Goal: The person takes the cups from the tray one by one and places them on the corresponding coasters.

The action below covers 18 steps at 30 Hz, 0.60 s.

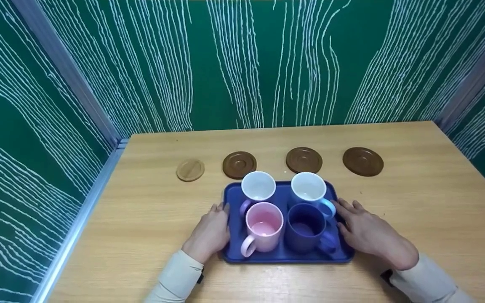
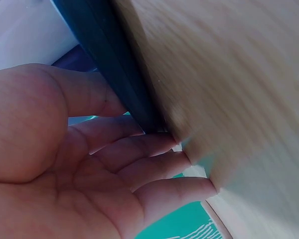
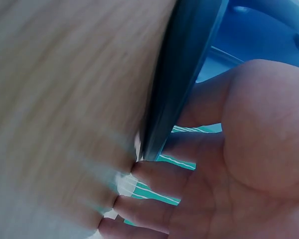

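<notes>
A dark blue tray (image 1: 285, 257) lies on the wooden table (image 1: 150, 219) and carries four mugs: a white one with a lilac handle (image 1: 258, 186), a white one with a light blue handle (image 1: 308, 187), a pink one (image 1: 263, 227) and a dark blue one (image 1: 305, 227). My left hand (image 1: 212, 229) rests against the tray's left edge, my right hand (image 1: 366, 231) against its right edge. In the left wrist view the left hand (image 2: 89, 164) has straight fingers touching the table at the tray rim (image 2: 114, 64), thumb by the rim. The right hand (image 3: 229, 164) mirrors this at the rim (image 3: 182, 74).
Behind the tray lies a row of coasters: a light wooden one (image 1: 190, 170) and three dark brown ones (image 1: 239, 164), (image 1: 304, 160), (image 1: 363, 161). Green patterned walls close the table at the back and both sides. A metal rail (image 1: 82, 210) runs along the left edge.
</notes>
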Motion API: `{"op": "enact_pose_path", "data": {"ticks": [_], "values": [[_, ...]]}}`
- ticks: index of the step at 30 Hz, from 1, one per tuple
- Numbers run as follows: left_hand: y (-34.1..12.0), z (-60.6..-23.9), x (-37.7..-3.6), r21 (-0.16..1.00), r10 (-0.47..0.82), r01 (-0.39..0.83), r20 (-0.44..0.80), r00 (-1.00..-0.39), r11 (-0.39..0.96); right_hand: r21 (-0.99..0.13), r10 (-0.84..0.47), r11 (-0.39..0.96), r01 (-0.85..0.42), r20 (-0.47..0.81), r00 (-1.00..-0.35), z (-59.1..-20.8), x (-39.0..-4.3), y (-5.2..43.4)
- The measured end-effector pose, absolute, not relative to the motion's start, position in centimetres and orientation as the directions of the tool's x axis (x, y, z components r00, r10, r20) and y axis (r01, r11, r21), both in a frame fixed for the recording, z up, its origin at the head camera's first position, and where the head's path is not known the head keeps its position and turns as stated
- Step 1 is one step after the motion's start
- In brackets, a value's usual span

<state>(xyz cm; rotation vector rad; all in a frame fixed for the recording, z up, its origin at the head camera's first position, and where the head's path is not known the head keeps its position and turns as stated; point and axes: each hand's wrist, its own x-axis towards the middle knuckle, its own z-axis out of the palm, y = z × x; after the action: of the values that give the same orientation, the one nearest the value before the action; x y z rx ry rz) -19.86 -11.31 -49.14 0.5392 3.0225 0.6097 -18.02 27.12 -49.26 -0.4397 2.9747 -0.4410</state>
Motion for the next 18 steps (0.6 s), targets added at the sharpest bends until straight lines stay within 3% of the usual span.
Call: {"op": "enact_pose_path", "data": {"ticks": [18], "values": [[-11.23,-48.91,-19.89,0.386,0.336,0.327,0.046,-0.941,0.862,-0.289,-0.308,0.917,-0.276,-0.072,-0.948,-49.21,-18.02,27.15]]}}
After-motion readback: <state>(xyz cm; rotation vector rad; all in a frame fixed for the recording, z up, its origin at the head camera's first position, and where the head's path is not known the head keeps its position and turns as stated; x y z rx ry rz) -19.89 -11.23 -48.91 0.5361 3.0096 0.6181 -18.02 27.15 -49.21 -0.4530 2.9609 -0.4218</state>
